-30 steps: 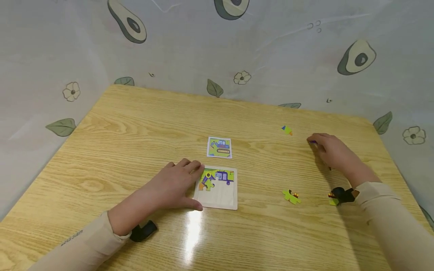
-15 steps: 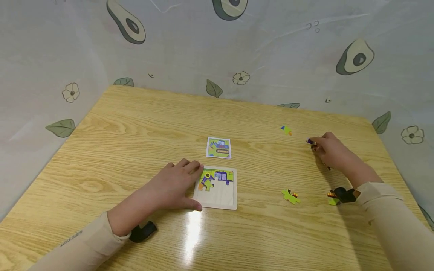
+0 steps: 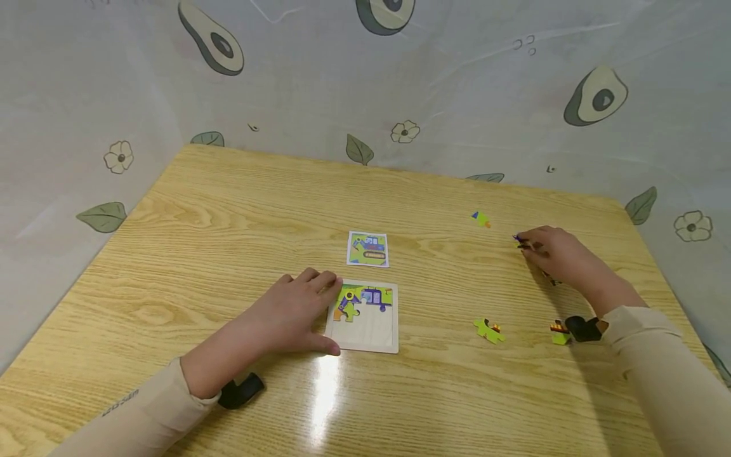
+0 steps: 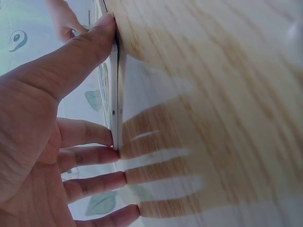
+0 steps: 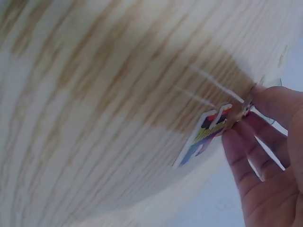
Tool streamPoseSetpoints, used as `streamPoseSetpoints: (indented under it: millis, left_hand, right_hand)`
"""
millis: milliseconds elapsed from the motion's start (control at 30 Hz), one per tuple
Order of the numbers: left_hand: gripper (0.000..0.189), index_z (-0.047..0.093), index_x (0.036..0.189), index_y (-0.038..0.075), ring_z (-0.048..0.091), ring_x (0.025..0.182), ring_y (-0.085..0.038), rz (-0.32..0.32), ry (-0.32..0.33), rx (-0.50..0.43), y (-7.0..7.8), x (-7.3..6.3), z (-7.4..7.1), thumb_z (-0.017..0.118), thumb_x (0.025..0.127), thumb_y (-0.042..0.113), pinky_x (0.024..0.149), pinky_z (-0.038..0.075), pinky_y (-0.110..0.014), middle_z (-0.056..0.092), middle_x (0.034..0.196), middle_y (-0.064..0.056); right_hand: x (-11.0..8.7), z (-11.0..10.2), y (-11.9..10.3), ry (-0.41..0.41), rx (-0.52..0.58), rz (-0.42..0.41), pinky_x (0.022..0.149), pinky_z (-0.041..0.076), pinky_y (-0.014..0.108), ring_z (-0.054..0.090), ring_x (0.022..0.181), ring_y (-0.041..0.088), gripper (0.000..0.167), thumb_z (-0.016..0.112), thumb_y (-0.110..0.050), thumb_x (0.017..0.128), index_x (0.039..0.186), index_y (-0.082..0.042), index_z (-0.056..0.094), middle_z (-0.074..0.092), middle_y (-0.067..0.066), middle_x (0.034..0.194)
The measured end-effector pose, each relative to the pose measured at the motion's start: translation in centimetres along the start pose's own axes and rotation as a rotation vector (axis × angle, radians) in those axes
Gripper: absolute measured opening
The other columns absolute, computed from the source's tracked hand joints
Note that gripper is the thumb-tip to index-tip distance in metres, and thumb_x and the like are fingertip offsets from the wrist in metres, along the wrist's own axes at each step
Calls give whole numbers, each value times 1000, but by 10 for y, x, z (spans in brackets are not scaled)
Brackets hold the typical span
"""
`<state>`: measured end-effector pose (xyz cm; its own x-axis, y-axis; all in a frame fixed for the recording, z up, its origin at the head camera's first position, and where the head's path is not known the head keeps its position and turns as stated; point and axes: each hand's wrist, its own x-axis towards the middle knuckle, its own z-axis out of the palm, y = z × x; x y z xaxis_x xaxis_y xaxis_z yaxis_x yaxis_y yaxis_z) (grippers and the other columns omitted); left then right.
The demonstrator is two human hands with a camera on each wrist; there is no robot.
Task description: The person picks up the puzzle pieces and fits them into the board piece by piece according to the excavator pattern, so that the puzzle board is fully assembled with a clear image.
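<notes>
We've got the dark purple puzzle piece (image 3: pixel 518 238) at the right end of the counter (image 3: pixel 228 216), pinched between the thumb and fingers (image 5: pixel 236 153) of our right hand (image 3: pixel 562 257). Can't tell whether its underside touches the wood. Just beside those fingers, a second piece (image 5: pixel 201 137) lies on the counter, with blue, yellow and red on its face; from above, our hand hides most of that spot.

Puzzle tray (image 3: pixel 368 336) sits flat, mid-counter, well apart from the pinched piece. Fitted pieces (image 3: pixel 377 296) run along its top and down its upper left, showing a purple cab and green ground. Our left hand (image 3: pixel 288 314) is at its left side: fingers spread and holding nothing, index at the top left corner, thumb (image 4: pixel 80 52) against the tray's edge.

Picture card (image 3: pixel 368 249) lies just beyond the tray, printed with a blue digger on green.

Loose pieces on our right: green with blue and orange tips (image 3: pixel 481 219) toward the far edge; green with red and yellow (image 3: pixel 489 331) nearer us; another green one (image 3: pixel 561 333) partly behind the black wrist mount (image 3: pixel 584 329).

Beige sleeves (image 3: pixel 662 368) on both arms. Avocado-print backdrop (image 3: pixel 308 82) behind the counter.
</notes>
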<state>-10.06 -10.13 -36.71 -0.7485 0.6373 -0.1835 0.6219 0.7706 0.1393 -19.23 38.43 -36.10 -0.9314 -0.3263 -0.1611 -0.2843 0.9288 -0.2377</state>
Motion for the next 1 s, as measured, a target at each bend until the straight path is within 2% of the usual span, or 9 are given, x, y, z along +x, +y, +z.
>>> streamPoseSetpoints:
  millis: [133, 367, 733, 1000]
  left_hand:
    - [108, 45, 158, 4, 50, 141, -35, 7, 7, -1, 0, 0, 1, 74, 81, 74, 104, 50, -62, 49, 160, -10]
    - [109, 45, 158, 4, 50, 142, -35, 5, 10, 6, -2, -1, 1, 73, 81, 75, 104, 51, -61, 48, 160, -10]
    - [109, 44, 159, 4, 49, 143, -36, 5, 4, 10, -2, -1, 0, 72, 81, 75, 105, 50, -61, 48, 161, -11]
    - [108, 44, 159, 4, 49, 144, -36, 4, -2, 9, -1, 0, 0, 72, 82, 75, 106, 50, -62, 47, 161, -11]
  right_hand:
    - [-1, 1, -2, 5, 0, 13, 89, 56, 62, 65, 112, 51, 42, 59, -13, 107, 141, 11, 56, 56, 38, 135]
    - [-2, 4, -1, 71, -11, -95, 80, 60, 55, 69, 100, 46, 37, 65, -3, 101, 134, 13, 62, 61, 35, 123]
    - [-2, 4, -6, 78, -33, -60, 80, 59, 52, 69, 96, 40, 33, 65, -3, 100, 128, 13, 64, 64, 31, 115]
    - [-4, 6, -14, 79, 19, -70, 77, 60, 48, 70, 91, 36, 32, 69, -7, 99, 122, 14, 66, 66, 28, 106]
